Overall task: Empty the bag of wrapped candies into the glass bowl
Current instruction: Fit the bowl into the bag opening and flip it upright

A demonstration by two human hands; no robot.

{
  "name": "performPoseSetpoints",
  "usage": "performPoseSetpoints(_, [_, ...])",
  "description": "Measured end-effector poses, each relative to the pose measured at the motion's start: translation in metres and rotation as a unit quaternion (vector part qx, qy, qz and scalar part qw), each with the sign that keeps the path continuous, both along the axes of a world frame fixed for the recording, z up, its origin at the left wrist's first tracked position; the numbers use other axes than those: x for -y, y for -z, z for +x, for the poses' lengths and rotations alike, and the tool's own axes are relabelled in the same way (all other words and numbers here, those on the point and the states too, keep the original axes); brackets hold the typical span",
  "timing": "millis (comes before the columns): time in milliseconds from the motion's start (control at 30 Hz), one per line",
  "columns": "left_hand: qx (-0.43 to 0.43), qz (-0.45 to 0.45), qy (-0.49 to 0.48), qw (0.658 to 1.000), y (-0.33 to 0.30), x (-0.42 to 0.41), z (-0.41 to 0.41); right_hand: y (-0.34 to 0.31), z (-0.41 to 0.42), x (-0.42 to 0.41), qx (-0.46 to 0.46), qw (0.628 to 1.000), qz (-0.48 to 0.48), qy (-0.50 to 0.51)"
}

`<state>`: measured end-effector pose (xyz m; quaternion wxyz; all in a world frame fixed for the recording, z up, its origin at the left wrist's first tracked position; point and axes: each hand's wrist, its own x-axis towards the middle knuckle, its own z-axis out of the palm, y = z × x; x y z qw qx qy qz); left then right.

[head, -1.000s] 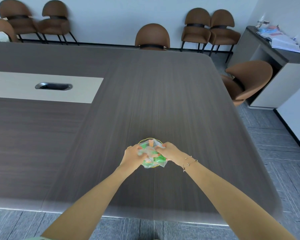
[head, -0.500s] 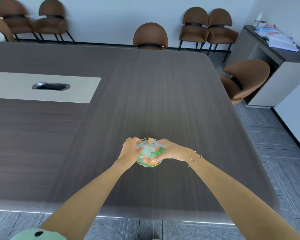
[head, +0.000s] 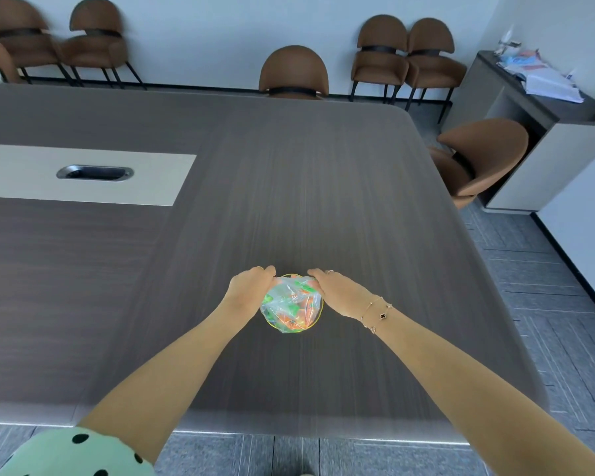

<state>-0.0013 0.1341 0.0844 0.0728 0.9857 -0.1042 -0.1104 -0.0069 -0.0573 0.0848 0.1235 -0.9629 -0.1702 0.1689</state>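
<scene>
A clear plastic bag (head: 289, 298) full of green and orange wrapped candies lies over the glass bowl (head: 312, 322), whose yellow-green rim shows around it. My left hand (head: 249, 290) grips the bag's left far edge. My right hand (head: 337, 292) grips the bag's right far edge. The two hands are spread apart across the bowl's far side. Most of the bowl is hidden under the bag. I cannot tell whether any candies lie loose in the bowl.
The bowl stands on a large dark wood-grain table (head: 289, 201) near its front edge. A light inlay with a metal cable slot (head: 95, 172) lies at the left. Brown chairs (head: 294, 72) ring the table; a side cabinet (head: 536, 108) with papers stands at right.
My hands have moved apart from the bunched grip over the bowl. The bag has spread wider and dropped lower over the bowl.
</scene>
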Motion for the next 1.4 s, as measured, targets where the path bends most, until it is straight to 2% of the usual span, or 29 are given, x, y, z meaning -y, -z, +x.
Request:
performPoseSetpoints(233, [0.029, -0.016, -0.020, 0.999, 0.000, 0.004, 0.003, -0.007, 0.009, 0.003, 0.092, 0.995, 0.035, 0.027])
performPoseSetpoints(367, [0.029, 0.062, 0.010, 0.998, 0.000, 0.005, 0.000, -0.010, 0.015, 0.002, 0.102, 0.990, 0.077, 0.059])
performPoseSetpoints(633, [0.084, 0.116, 0.069, 0.987, -0.005, -0.001, 0.013, -0.015, 0.021, 0.004, 0.099, 0.983, 0.121, 0.097])
performPoseSetpoints(667, [0.086, 0.133, 0.099, 0.982, -0.009, 0.000, 0.013, -0.016, 0.022, 0.004, 0.097, 0.982, 0.124, 0.103])
performPoseSetpoints(700, [0.058, 0.131, 0.108, 0.984, -0.015, 0.000, 0.012, -0.016, 0.022, 0.006, 0.095, 0.982, 0.126, 0.109])
performPoseSetpoints(767, [0.031, 0.064, 0.104, 0.992, -0.020, -0.001, 0.012, -0.016, 0.024, 0.009, 0.091, 0.981, 0.127, 0.119])
performPoseSetpoints(800, [0.042, 0.053, 0.117, 0.991, -0.016, -0.004, 0.016, -0.015, 0.025, 0.010, 0.091, 0.980, 0.129, 0.123])
performPoseSetpoints(900, [0.011, -0.023, 0.125, 0.992, -0.013, -0.010, 0.016, -0.017, 0.026, 0.013, 0.081, 0.978, 0.132, 0.138])
performPoseSetpoints(1033, [-0.029, -0.076, 0.130, 0.988, -0.012, -0.017, 0.020, -0.020, 0.028, 0.012, 0.059, 0.973, 0.155, 0.162])
performPoseSetpoints(1100, [-0.036, -0.075, 0.132, 0.988, -0.015, -0.020, 0.022, -0.024, 0.027, 0.013, 0.012, 0.975, 0.159, 0.156])
performPoseSetpoints(1167, [-0.020, -0.053, 0.151, 0.987, -0.021, -0.023, 0.021, -0.027, 0.028, 0.016, -0.004, 0.987, 0.121, 0.106])
performPoseSetpoints(1400, [0.046, -0.030, 0.161, 0.985, -0.039, -0.023, 0.024, -0.040, 0.034, 0.015, 0.063, 0.992, 0.077, 0.081])
